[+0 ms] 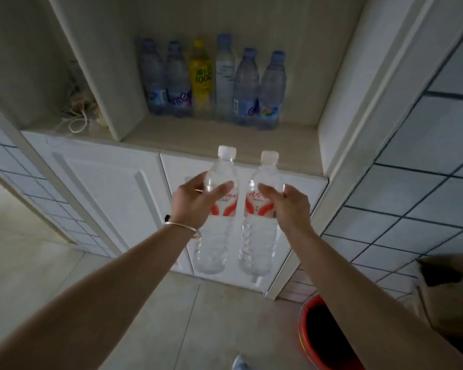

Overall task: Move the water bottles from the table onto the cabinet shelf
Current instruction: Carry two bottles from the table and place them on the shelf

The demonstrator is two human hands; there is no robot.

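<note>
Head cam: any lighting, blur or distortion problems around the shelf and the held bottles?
Head view: the cabinet shelf recess is dim, and the bottle row looks soft; the two held bottles in the left hand and right hand are better lit; wide-angle bends the cabinet edges.

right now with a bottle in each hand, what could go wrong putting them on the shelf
1. Six bottles already stand in a row at the back of the shelf; pushing in too far could topple the yellow bottle or its neighbours.
2. The left hand and right hand hold the left bottle and right bottle close together, so they may knock each other.
3. A dropped bottle could land in the red bucket below.
</note>
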